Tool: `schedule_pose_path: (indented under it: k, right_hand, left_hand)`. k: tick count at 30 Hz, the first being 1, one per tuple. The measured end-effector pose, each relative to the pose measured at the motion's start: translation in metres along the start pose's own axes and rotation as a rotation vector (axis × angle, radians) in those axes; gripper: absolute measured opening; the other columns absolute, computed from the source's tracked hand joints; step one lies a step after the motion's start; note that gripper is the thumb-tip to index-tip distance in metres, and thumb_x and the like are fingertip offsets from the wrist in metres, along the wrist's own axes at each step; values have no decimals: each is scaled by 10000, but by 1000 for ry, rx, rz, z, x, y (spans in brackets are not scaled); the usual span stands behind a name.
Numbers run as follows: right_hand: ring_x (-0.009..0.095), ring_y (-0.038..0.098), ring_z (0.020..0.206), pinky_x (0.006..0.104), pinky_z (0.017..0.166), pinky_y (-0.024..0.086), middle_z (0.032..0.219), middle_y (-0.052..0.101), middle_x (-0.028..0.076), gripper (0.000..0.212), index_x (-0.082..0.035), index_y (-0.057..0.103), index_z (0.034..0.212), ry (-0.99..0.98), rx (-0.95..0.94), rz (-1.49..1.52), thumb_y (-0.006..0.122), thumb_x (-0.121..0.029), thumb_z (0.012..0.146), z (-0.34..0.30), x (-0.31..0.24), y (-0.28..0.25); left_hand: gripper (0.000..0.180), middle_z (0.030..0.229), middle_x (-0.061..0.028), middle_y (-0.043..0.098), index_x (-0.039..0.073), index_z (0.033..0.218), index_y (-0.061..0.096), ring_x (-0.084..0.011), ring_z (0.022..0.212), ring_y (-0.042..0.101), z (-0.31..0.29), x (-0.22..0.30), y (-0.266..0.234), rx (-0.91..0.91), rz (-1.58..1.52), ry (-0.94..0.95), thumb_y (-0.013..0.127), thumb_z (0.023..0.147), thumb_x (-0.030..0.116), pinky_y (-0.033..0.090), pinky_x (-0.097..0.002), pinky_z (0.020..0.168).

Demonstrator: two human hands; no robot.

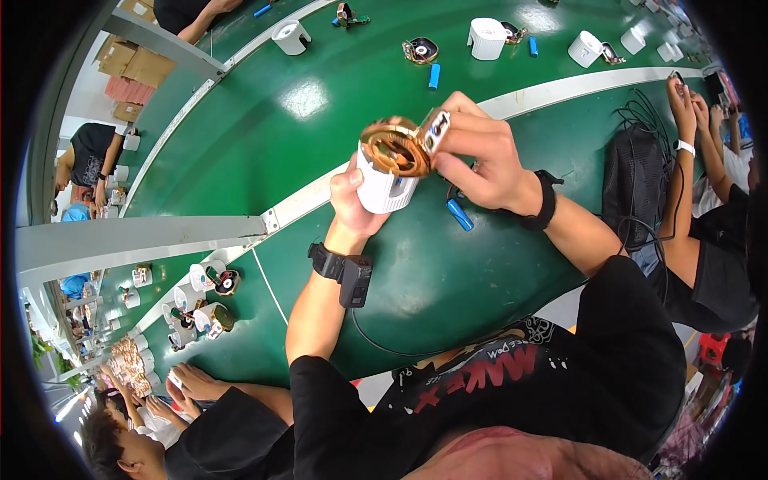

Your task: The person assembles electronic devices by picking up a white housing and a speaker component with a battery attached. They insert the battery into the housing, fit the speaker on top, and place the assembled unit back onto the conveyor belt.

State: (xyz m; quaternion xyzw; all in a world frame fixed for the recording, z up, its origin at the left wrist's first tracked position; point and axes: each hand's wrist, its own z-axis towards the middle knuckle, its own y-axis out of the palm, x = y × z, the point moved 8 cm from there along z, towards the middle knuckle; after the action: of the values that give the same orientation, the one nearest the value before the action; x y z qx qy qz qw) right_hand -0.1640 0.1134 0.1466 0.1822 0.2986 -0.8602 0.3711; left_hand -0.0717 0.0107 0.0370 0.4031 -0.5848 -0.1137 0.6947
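My left hand (350, 202) grips a white ribbed plastic housing (371, 189) above the table edge, its fingers wrapped around the side. A round gold-coloured part (394, 148) with an open, ringed middle sits tilted at the housing's top; whether it is seated there I cannot tell. My right hand (490, 156) pinches a small light plate (436, 132) with dark spots at the gold part's right edge. Below this hand, a blue cylindrical battery (459, 214) lies on the green table (424, 280), with thin wires close by.
Across the metal rail, a green belt (240, 120) carries white housings (486, 38), round dark parts (421, 50) and blue batteries (434, 76). A black bag (630, 180) with cables lies at right. Several housings (210, 274) are grouped at left. Other people work on both sides.
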Motion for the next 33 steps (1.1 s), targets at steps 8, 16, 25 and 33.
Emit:
schedule_pose_path:
  k: [8, 16, 25, 33]
  right_hand:
    - [240, 533, 776, 324, 661, 458, 880, 662, 96, 379, 10, 687, 905, -57, -60, -139, 875, -188, 641, 2, -12, 7]
    - [229, 541, 765, 302, 637, 465, 884, 666, 80, 550, 5, 691, 940, -69, -55, -152, 914, -316, 554, -3, -8, 8]
    - [232, 598, 760, 314, 648, 491, 886, 674, 88, 447, -7, 696, 976, 43, -116, -118, 895, -190, 621, -11, 19, 18]
    - [208, 663, 761, 319, 690, 526, 894, 697, 102, 380, -31, 656, 1151, 569, -304, -222, 745, -178, 812, -21, 120, -9]
  left_hand:
    - [745, 1105, -129, 611, 49, 1318, 495, -285, 867, 607, 0, -7, -4, -13, -80, -31, 565, 801, 580, 525, -445, 789]
    - [762, 1087, -163, 612, 11, 1279, 517, -303, 901, 601, -6, -8, 8, 63, -127, -81, 493, 842, 635, 532, -436, 804]
    - [666, 1160, -150, 614, 18, 1306, 473, -290, 1009, 617, 2, -2, -41, -103, 39, -11, 697, 803, 393, 541, -420, 850]
    - [640, 1109, -87, 614, -17, 1186, 488, -172, 1007, 617, 0, 119, -103, 449, 1017, 367, 856, 677, 108, 494, -309, 896]
